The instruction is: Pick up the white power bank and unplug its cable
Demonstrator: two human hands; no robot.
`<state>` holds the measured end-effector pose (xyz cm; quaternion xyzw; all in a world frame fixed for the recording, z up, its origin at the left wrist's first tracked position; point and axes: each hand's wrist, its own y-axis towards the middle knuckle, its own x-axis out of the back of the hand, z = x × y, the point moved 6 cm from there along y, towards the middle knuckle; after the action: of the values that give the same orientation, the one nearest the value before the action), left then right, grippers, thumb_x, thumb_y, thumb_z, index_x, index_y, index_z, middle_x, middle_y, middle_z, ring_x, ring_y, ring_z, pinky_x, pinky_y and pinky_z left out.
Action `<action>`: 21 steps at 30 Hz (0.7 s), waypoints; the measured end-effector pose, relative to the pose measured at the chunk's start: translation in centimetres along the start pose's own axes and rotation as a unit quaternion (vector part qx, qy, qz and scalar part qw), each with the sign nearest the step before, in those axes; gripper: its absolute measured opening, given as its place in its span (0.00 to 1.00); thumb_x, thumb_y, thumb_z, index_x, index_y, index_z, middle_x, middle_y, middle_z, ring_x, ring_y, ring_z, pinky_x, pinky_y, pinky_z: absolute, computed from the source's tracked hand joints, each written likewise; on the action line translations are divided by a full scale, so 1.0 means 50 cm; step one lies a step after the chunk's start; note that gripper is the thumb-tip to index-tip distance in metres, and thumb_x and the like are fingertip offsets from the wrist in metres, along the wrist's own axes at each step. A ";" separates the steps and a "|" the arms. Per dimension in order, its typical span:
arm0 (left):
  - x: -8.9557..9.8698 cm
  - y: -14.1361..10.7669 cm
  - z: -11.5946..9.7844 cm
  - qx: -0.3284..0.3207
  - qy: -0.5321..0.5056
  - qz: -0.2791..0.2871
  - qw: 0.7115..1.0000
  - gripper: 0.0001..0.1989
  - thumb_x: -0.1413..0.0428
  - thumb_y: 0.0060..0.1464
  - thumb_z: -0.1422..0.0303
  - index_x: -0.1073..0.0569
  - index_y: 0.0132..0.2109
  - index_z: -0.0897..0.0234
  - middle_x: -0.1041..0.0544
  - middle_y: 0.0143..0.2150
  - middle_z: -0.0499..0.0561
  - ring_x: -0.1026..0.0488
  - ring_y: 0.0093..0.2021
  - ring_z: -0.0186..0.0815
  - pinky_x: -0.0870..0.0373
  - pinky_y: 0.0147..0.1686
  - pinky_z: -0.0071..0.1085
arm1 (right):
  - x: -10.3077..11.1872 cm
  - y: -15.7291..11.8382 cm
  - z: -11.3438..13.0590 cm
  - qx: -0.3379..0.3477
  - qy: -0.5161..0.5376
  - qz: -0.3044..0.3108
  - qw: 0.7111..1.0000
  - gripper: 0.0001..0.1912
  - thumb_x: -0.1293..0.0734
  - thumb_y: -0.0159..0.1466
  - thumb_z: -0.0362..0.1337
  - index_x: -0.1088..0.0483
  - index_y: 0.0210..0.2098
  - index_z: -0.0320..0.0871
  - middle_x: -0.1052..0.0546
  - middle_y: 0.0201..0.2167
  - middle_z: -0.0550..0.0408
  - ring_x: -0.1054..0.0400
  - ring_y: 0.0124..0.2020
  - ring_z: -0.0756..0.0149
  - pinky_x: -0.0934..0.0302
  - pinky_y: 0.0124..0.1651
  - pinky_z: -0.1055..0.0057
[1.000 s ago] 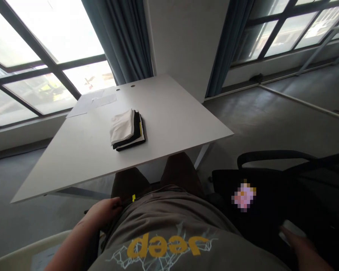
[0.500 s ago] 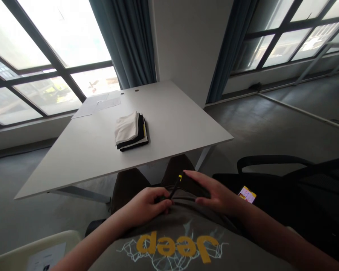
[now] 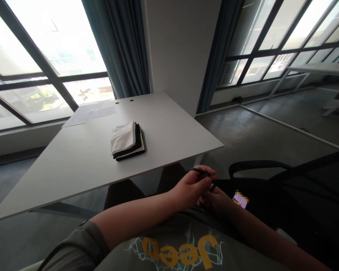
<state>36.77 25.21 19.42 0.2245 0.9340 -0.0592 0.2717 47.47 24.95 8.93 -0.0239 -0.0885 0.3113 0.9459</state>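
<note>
My left hand (image 3: 190,188) is over my lap, fingers closed on a thin black cable (image 3: 201,172) that shows above its knuckles. My right hand (image 3: 216,197) lies just behind and under the left one, mostly hidden, touching the same cable. Both hands hover near the right front corner of the white table (image 3: 169,124). A folded stack of white and black clothes (image 3: 127,140) rests in the middle of the table, well apart from my hands.
A black office chair (image 3: 285,177) stands to my right with a phone (image 3: 240,200) lying on its seat. Sheets of paper (image 3: 87,114) lie at the table's far left. Windows, blue curtains and a white pillar stand behind the table. Another white table (image 3: 319,69) is far right.
My left hand rose from my waist and moved right to meet my right hand, which came in from the chair. Both now hold the cable further right and higher.
</note>
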 end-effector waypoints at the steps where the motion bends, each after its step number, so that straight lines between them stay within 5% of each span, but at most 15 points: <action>1: 0.001 0.003 0.007 0.009 -0.025 0.003 1.000 0.27 0.26 0.49 0.53 0.26 0.47 0.64 0.24 0.41 0.50 0.31 0.32 0.27 0.33 0.31 0.22 | 0.027 -0.017 -0.013 -0.021 0.004 -0.011 1.000 0.36 0.38 0.67 0.70 0.27 0.45 0.41 0.28 0.24 0.54 0.35 0.20 0.69 0.34 0.26 0.69; 3: 0.010 0.006 0.024 0.040 -0.074 -0.013 0.996 0.22 0.27 0.50 0.58 0.26 0.44 0.64 0.25 0.39 0.50 0.31 0.31 0.26 0.32 0.31 0.21 | 0.090 -0.047 -0.030 -0.061 -0.074 -0.015 0.995 0.37 0.33 0.66 0.65 0.30 0.60 0.42 0.24 0.31 0.54 0.31 0.24 0.67 0.32 0.29 0.69; 5: 0.030 0.010 0.049 0.096 -0.098 -0.057 0.989 0.14 0.31 0.54 0.65 0.26 0.43 0.65 0.25 0.40 0.50 0.32 0.29 0.25 0.33 0.29 0.21 | 0.156 -0.070 -0.026 -0.066 -0.205 -0.032 0.976 0.34 0.36 0.70 0.59 0.33 0.68 0.46 0.21 0.43 0.48 0.23 0.39 0.60 0.25 0.44 0.63; 8: 0.068 0.017 0.097 0.196 -0.103 -0.150 0.964 0.03 0.42 0.63 0.73 0.28 0.43 0.66 0.24 0.41 0.50 0.36 0.24 0.23 0.32 0.25 0.22 | 0.208 -0.088 0.013 -0.012 -0.376 -0.094 0.922 0.33 0.36 0.71 0.54 0.33 0.71 0.48 0.28 0.64 0.41 0.31 0.65 0.49 0.34 0.69 0.47; 11: 0.110 0.023 0.137 0.266 -0.093 -0.224 0.933 0.05 0.50 0.68 0.75 0.29 0.44 0.67 0.23 0.38 0.52 0.31 0.23 0.26 0.27 0.26 0.26 | 0.154 -0.084 0.032 0.064 -0.439 -0.087 0.892 0.34 0.34 0.71 0.49 0.35 0.74 0.49 0.36 0.71 0.41 0.40 0.73 0.48 0.41 0.75 0.46; 15: 0.179 0.010 0.168 0.311 -0.055 -0.268 0.910 0.09 0.53 0.71 0.72 0.29 0.44 0.70 0.22 0.35 0.54 0.23 0.28 0.31 0.21 0.31 0.27 | 0.035 -0.047 -0.036 0.058 -0.424 -0.032 0.903 0.32 0.32 0.70 0.49 0.30 0.70 0.43 0.37 0.72 0.38 0.38 0.72 0.46 0.38 0.73 0.45; 18: 0.238 -0.020 0.187 0.347 -0.014 -0.280 0.895 0.12 0.54 0.72 0.70 0.28 0.45 0.72 0.21 0.33 0.56 0.22 0.27 0.33 0.22 0.28 0.27 | 0.003 -0.013 -0.100 0.034 -0.434 -0.028 0.900 0.25 0.33 0.70 0.52 0.19 0.56 0.42 0.38 0.73 0.36 0.46 0.76 0.36 0.45 0.74 0.34; 21: 0.291 -0.043 0.201 0.368 0.048 -0.269 0.889 0.13 0.51 0.72 0.66 0.28 0.42 0.71 0.19 0.32 0.58 0.25 0.23 0.33 0.24 0.25 0.27 | -0.014 0.013 -0.113 0.118 -0.385 0.040 0.915 0.24 0.38 0.73 0.53 0.18 0.55 0.46 0.36 0.73 0.42 0.47 0.77 0.43 0.47 0.76 0.39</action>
<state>29.70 26.61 3.13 0.0515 0.8817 -0.4587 0.0980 47.59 25.10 3.18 0.2057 -0.4073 0.3424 0.8213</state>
